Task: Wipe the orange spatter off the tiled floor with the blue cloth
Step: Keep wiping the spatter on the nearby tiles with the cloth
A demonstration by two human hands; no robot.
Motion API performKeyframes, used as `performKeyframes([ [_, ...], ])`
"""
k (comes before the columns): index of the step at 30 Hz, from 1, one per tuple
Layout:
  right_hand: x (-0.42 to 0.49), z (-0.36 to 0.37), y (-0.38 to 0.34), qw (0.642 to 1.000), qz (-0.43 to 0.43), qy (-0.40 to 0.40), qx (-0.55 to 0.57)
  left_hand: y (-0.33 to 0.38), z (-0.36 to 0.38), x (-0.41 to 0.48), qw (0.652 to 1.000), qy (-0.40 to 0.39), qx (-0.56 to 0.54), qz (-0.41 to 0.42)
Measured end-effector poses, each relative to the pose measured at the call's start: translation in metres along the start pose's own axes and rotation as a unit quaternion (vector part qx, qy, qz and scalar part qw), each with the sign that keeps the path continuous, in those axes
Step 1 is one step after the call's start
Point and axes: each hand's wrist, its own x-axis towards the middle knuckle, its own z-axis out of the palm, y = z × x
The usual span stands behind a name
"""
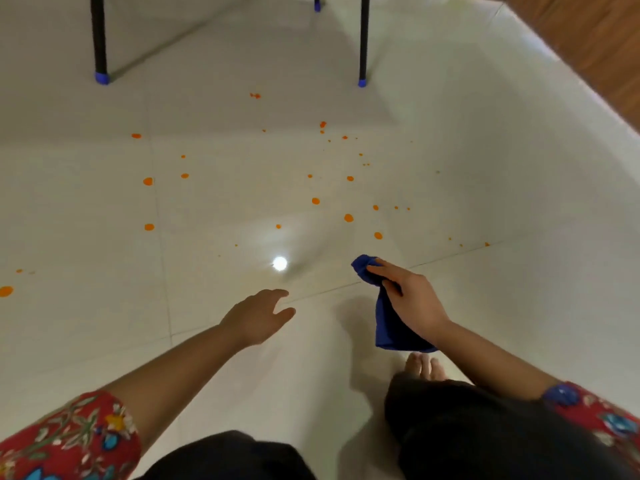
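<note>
Progress at this moment reads as nil: no orange drop shows smearing and no wiped patch is visible, so wiping appears not yet begun. Nearest the camera, the left hand extends forward at 11 o'clock, fingers loosely spread, holding nothing and clear of the floor as far as can be told. At 1 o'clock the right hand has its fingers closed around the blue cloth, which is bunched at the fingertips and hangs loose below the palm; the cloth looks raised off the tiled floor rather than pressed to it. Beyond both hands, the orange spatter spreads across the tiles from 9 o'clock through 12 o'clock to 2 o'clock, with the nearest drops just ahead of the cloth and the farthest near the chair legs at 12 o'clock. One isolated large drop lies at the far-left edge. Remaining work, by judgement: the entire spatter field, nearest drops first.
</note>
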Motion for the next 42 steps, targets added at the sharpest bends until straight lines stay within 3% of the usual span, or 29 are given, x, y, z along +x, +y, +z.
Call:
performKeyframes([
  [5,0.018,-0.003,0.038,0.993,0.101,0.058,-0.032,0.031,-0.018,0.019,0.999,0.001,0.007,0.049],
  [11,0.037,0.0,0.109,0.977,0.198,0.074,-0.036,0.105,-0.02,0.08,0.989,-0.045,0.109,0.094],
  [16,0.056,0.042,0.167,0.975,0.118,-0.057,-0.18,0.13,0.011,0.132,0.991,-0.009,0.108,0.081],
  [21,0.028,0.031,0.213,0.974,0.027,-0.055,-0.219,0.138,0.057,0.157,0.991,0.037,0.082,0.098],
  [25,0.05,0.01,0.256,0.963,0.149,0.01,-0.226,0.143,0.077,0.168,0.981,0.097,0.11,0.129],
  [27,0.081,0.013,0.248,0.965,0.153,0.018,-0.213,0.147,0.081,0.173,0.977,0.12,0.126,0.125],
  [32,0.043,0.018,0.247,0.981,-0.002,-0.019,-0.194,0.172,0.094,0.191,0.969,0.14,0.133,0.154],
  [34,0.026,0.006,0.272,0.982,0.044,0.014,-0.185,0.177,0.097,0.196,0.966,0.131,0.144,0.167],
  [38,0.072,-0.01,0.293,0.948,0.25,0.111,-0.161,0.187,0.107,0.212,0.965,0.111,0.15,0.184],
  [42,0.061,-0.003,0.284,0.971,0.141,0.052,-0.185,0.203,0.116,0.233,0.958,0.091,0.187,0.197],
])
